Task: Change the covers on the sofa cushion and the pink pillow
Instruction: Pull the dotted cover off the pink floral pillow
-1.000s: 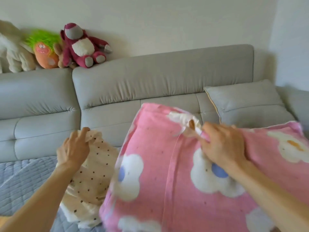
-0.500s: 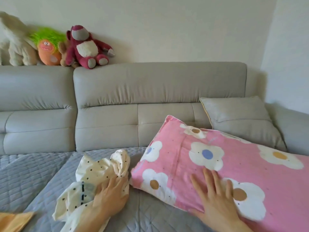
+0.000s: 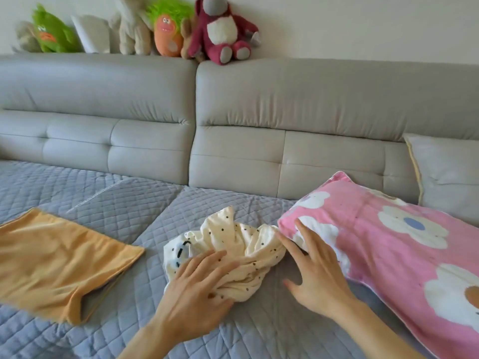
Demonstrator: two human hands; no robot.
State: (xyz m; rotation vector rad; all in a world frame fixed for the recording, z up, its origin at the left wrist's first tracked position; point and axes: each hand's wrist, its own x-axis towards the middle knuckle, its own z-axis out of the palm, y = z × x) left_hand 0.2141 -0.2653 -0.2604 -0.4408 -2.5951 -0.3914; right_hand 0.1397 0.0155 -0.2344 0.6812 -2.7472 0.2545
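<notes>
Both hands have slid left off the pink pillow with white flowers (image 3: 383,244). It lies on the grey quilted sofa seat (image 3: 124,203). Now the left hand (image 3: 197,294) rests on the crumpled cream dotted cover (image 3: 233,244), fingers spread flat. Right hand (image 3: 316,270) touches the pillow's corner, fingers loose, grasping nothing. An orange cover (image 3: 57,265) lies flat further left.

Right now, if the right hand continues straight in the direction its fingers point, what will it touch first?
The right hand points up and slightly left, its fingers already at the near corner of the pink pillow. Beyond that corner, it would probably reach the grey sofa backrest; depth is unclear.
</notes>
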